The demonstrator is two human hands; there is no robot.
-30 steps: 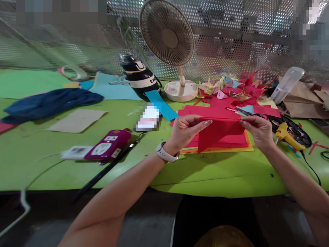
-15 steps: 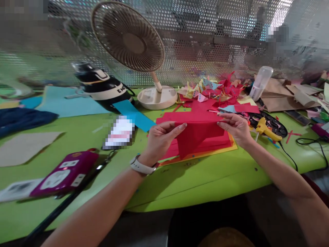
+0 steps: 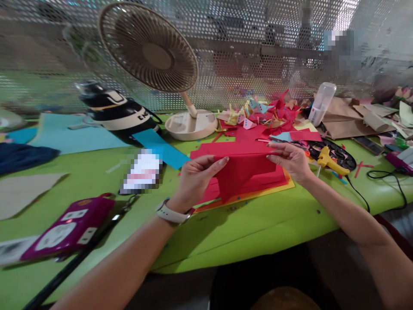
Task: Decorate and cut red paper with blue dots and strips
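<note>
A sheet of red paper [image 3: 238, 176] is stretched between my two hands, with a straight edge or fold along its top. My left hand [image 3: 198, 176], with a white watch on the wrist, pinches its left end between thumb and fingers. At the other end, my right hand [image 3: 290, 160] grips it the same way. Below it lies a stack of red paper [image 3: 277, 180] over yellow paper [image 3: 288, 188] on the green table [image 3: 245, 232]. The raised sheet hides part of the stack.
Behind the stack are folded paper pieces [image 3: 261, 112] and a white fan [image 3: 161, 60]. A black bottle [image 3: 119, 114] and blue strip [image 3: 161, 148] lie left. A yellow glue gun [image 3: 334, 161] with a cord sits right. A purple case-like object [image 3: 69, 226] rests at near left.
The whole view has shifted slightly, so the scene sits a little further left. Both hands keep the red sheet stretched in nearly the same pose.
</note>
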